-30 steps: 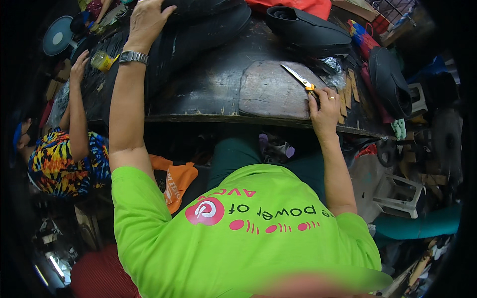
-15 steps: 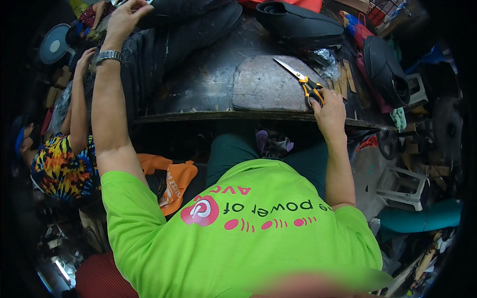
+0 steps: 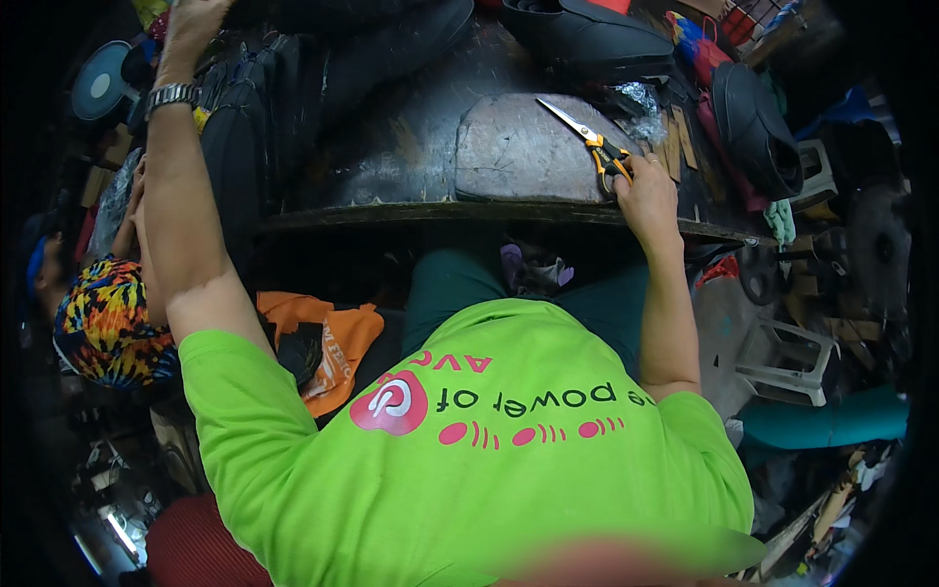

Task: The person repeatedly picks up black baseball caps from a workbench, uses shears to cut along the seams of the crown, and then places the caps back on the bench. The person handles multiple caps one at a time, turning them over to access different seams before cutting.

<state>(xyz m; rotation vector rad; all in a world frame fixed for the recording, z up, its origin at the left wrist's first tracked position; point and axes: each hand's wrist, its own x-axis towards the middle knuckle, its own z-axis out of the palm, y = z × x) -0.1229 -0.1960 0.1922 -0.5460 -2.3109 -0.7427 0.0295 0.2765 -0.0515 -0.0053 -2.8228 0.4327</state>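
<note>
My right hand is closed round the orange-and-black handles of a pair of scissors. Their silver blades point away and to the left, over a worn, flat board with rounded corners on the dark table. Stretched far out to the upper left is my left hand, above a metal-band wristwatch. The picture's top edge cuts off its fingers, so their grip is hidden. Closest to that hand are stacked black padded pieces along the table's left side.
More black moulded pieces lie at the table's back and right. Brown strips and crumpled clear plastic sit beside the board. A person in a colourful shirt is at the left, near a fan. A stool stands right.
My left hand has moved farther up and left, its fingers passing out of the picture. My right hand stays at the board with the scissors. The other person's raised arm has lowered.
</note>
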